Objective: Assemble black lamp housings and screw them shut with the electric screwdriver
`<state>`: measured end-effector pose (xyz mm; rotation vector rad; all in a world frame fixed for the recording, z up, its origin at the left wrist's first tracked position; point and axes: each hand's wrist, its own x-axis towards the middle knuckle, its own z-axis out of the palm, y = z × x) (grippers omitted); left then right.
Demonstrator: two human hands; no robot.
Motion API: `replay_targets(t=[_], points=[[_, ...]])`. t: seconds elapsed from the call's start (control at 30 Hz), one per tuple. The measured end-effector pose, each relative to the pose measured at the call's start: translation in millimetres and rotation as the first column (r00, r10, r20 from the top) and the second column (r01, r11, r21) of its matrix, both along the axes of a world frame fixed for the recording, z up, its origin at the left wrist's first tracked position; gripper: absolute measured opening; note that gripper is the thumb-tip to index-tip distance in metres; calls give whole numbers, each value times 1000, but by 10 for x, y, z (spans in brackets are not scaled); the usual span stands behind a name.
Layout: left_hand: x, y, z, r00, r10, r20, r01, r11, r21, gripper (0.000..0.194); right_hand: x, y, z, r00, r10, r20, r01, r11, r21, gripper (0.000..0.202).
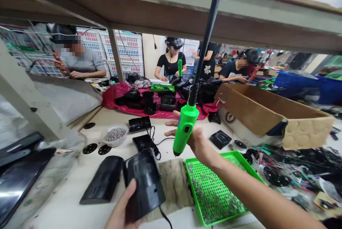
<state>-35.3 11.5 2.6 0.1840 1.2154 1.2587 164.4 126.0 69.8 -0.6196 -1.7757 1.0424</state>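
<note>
My left hand (124, 204) is closed around a black curved plastic housing (144, 182), its thumb pressed on the near side. A black cord (166, 217) trails from the housing's lower end. My right hand (199, 141) is open behind a green electric screwdriver (185, 127), which hangs nose down from a black cable. Its fingers reach out past the tool's left side and are not wrapped round it; whether the palm touches it I cannot tell. Another black housing (103, 179) lies to the left. Below my right forearm is a green perforated tray (196, 205) of screws.
A bowl (115, 144) of small metal parts sits near black discs (90, 148). Behind are black parts on red sheeting (109, 97). A cardboard box (251, 111) and tangled wires (283, 172) occupy the right. A shelf (160, 11) crosses overhead; several people work beyond.
</note>
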Motion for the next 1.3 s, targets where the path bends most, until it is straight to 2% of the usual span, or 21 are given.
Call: replay_targets(t=[0.03, 0.1, 0.2, 0.27, 0.37, 0.47, 0.57, 0.7, 0.8, 0.87, 0.9, 0.97, 1.07, 1.13, 1.3], points=[[63, 56, 47, 1000, -5, -4, 5, 999, -50, 41, -33, -68, 29, 995, 20, -101, -24, 999, -38, 65], [144, 181, 112, 999, 45, -10, -46, 996, -74, 32, -97, -137, 50, 981, -10, -194, -7, 996, -85, 55], [130, 293, 143, 984, 169, -49, -170, 985, -14, 31, -154, -145, 25, 960, -71, -270, 55, 996, -66, 58], [67, 288, 140, 976, 204, -70, -204, 979, 9, 34, -161, -141, 5, 942, -123, -312, 118, 992, -36, 60], [5, 190, 126, 984, 165, -72, -167, 986, -16, 42, -149, -150, 8, 914, -180, -364, 175, 983, -49, 53], [51, 72, 94, 995, 91, -44, -91, 996, 12, 49, -143, -172, 39, 890, -175, -422, 134, 983, -124, 53], [146, 7, 26, 999, 34, -5, -34, 997, 67, 54, -140, -232, 58, 860, -171, -481, 91, 978, -186, 62], [237, -33, -41, 999, 21, 31, -23, 997, 69, 65, -77, -412, 56, 903, -131, -410, 75, 986, -149, 68], [296, -70, -24, 1000, 15, 21, -17, 995, 98, 75, -3, -558, 55, 951, -188, -247, 162, 979, -122, 56], [337, -91, -5, 1000, 0, -7, 1, 996, 94, 78, 18, -623, 50, 954, -235, -187, 207, 966, -156, 43], [357, -99, 1, 1000, -10, -24, 12, 997, 78, 78, 15, -643, 46, 945, -247, -213, 210, 961, -180, 36], [393, -107, 0, 998, -22, -59, 24, 999, 35, 78, -20, -669, 39, 895, -247, -371, 184, 963, -197, 32], [436, -112, -16, 994, -40, -97, 42, 999, 18, 75, -115, -692, 52, 736, -256, -627, 214, 966, -144, 40], [456, -117, -28, 991, -54, -119, 58, 998, 34, 75, -184, -701, 69, 676, -240, -697, 243, 965, -97, 41], [465, -124, -53, 989, -17, -149, 30, 996, 85, 75, -295, -694, 64, 713, -181, -678, 197, 979, -54, 42]])
